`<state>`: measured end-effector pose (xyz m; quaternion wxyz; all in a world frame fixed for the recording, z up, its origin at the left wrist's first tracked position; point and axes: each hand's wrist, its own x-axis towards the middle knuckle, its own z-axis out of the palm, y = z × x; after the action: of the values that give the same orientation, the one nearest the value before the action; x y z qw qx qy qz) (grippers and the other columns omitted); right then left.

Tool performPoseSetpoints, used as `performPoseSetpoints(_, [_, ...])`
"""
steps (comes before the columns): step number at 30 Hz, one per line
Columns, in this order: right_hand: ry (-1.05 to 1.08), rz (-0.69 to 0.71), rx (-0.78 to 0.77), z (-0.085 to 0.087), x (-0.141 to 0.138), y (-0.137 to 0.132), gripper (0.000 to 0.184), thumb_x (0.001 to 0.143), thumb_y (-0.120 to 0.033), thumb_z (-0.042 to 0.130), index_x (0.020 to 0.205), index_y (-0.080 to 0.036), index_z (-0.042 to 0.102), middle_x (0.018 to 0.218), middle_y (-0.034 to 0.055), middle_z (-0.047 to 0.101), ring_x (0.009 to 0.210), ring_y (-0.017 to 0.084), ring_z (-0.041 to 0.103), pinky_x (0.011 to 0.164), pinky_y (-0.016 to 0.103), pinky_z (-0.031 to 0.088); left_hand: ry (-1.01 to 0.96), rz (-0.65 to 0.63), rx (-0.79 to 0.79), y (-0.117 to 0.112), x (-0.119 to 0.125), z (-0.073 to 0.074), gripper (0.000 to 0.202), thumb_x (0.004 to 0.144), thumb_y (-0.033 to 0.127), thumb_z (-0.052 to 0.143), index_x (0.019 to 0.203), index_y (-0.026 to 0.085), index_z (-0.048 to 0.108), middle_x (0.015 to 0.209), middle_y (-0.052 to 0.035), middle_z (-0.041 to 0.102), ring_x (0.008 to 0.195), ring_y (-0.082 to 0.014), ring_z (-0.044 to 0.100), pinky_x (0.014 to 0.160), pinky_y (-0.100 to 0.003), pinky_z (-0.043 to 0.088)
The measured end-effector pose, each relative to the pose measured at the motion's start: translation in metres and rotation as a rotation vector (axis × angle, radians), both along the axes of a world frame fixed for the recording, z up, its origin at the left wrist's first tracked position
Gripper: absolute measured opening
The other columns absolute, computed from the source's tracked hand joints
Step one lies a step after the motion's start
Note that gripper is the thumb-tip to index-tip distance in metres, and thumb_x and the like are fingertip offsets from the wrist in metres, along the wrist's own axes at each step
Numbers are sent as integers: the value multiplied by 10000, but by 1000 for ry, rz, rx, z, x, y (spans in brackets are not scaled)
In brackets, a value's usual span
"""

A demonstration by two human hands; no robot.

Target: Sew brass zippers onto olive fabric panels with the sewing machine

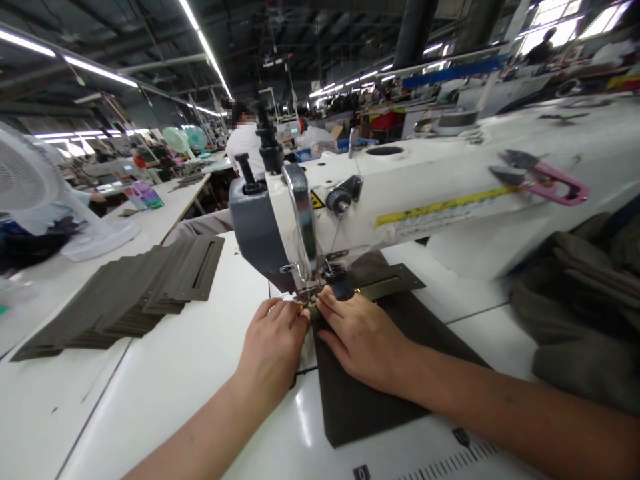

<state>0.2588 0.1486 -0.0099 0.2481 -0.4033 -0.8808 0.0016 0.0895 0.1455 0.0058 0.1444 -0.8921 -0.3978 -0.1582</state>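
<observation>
A white sewing machine (pixel 400 193) stands on the table, its grey head and presser foot (pixel 320 283) just beyond my hands. A dark olive fabric piece (pixel 370 400) lies under the foot and runs toward me. My left hand (pixel 273 340) curls at the fabric's left edge, fingertips pinched right at the foot. My right hand (pixel 363 337) lies flat on the fabric, fingers stretched toward the needle. The needle itself is hidden behind the foot and my fingertips.
A fanned stack of olive cut pieces (pixel 130 293) lies at the left. Bundled dark garments (pixel 585 300) pile at the right. Pink thread snips (pixel 545 180) rest on the machine arm. A white fan (pixel 35 187) stands far left. A person in white (pixel 245 143) sits beyond.
</observation>
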Motion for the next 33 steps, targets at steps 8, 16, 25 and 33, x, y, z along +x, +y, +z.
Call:
performPoseSetpoints(8, [-14, 10, -9, 1, 0, 3, 343, 815, -178, 488, 1110, -19, 559, 1167, 186, 561, 1104, 274, 492, 929, 432, 403, -24, 8, -2, 2, 0, -1, 142, 827, 101, 449, 791, 138, 580, 822, -73, 615, 804, -207, 589, 776, -385, 465])
performPoseSetpoints(16, [-20, 19, 11, 3, 0, 6, 332, 827, -160, 455, 1117, -27, 545, 1138, 166, 574, 1075, 259, 502, 939, 408, 392, -20, -3, 14, 7, -1, -2, 137, 826, 95, 456, 798, 130, 585, 815, -86, 613, 803, -210, 587, 773, -386, 465])
performPoseSetpoints(25, [-61, 5, -16, 9, -4, 15, 228, 834, -64, 406, 947, -91, 602, 950, 116, 632, 907, 209, 572, 836, 347, 439, -20, -2, 60, 8, -2, -2, 120, 828, 104, 479, 788, 129, 590, 807, -80, 625, 769, -208, 588, 768, -377, 463])
performPoseSetpoints(33, [11, 10, -18, 6, -4, 17, 192, 824, -76, 442, 918, -112, 606, 916, 94, 641, 877, 201, 578, 816, 333, 444, -112, 3, 64, 10, -3, -7, 144, 853, 123, 457, 780, 132, 581, 813, -72, 634, 756, -197, 597, 735, -370, 471])
